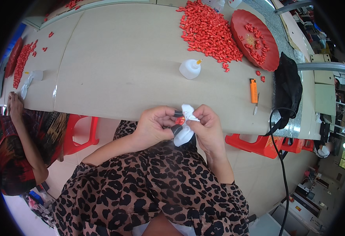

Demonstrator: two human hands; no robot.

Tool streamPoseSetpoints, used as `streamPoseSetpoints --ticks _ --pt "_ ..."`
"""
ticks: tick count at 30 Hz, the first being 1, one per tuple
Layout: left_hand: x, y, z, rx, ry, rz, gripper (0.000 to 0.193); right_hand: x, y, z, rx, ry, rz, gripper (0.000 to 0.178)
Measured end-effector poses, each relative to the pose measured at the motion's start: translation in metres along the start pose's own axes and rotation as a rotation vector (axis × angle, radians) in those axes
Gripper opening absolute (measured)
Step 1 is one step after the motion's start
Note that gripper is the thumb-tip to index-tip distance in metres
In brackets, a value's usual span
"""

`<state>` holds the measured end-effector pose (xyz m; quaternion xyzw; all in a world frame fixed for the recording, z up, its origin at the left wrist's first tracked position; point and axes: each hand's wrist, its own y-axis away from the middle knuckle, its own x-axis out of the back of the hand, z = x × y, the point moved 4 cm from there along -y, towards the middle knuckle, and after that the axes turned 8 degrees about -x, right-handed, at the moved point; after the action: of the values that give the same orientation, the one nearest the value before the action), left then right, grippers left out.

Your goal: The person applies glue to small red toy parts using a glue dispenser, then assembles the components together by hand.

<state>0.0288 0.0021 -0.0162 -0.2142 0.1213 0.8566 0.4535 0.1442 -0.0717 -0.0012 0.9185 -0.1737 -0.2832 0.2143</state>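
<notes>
Just over the table's near edge, my left hand (pixel 153 124) pinches a small glossy red piece (pixel 180 120) between thumb and forefinger, both tips wearing dark covers. My right hand (pixel 207 128) grips a crumpled white cloth (pixel 184 136) that presses against the red piece. Part of the cloth hangs below the fingers. Beyond both hands stands a white squeeze bottle (pixel 190 69) with a yellowish tip. A large heap of similar red, peanut-shaped pieces (pixel 208 33) lies farther back, beside a red scalloped plate (pixel 273 59) with more pieces in it.
An orange lighter (pixel 253 90) and a small slim blade-like tool (pixel 256 104) lie to the right. Black fabric (pixel 288 80) and a cable (pixel 276 147) hang over the table's right end. Red stools (pixel 255 145) stand below. At left, a co-worker's hand (pixel 15 105) rests near another red pile (pixel 22 63).
</notes>
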Motion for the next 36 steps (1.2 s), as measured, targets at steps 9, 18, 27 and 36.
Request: streamPoseSetpoints --ticks 9,18,27,36 --pt "-0.002 0.000 0.004 -0.091 0.030 0.032 0.027 0.054 0.013 -0.065 0.578 1.353 0.975 0.025" --pt "-0.005 -0.003 -0.001 -0.018 -0.002 0.075 0.026 0.013 0.025 -0.027 0.351 0.706 0.506 0.020" --pt "-0.010 -0.004 0.000 -0.024 -0.121 0.068 0.020 0.008 0.011 -0.001 -0.236 0.071 0.132 0.013" --pt "-0.002 -0.007 0.005 0.120 -0.034 0.034 0.012 0.005 0.008 0.002 -0.209 0.037 0.130 0.009"
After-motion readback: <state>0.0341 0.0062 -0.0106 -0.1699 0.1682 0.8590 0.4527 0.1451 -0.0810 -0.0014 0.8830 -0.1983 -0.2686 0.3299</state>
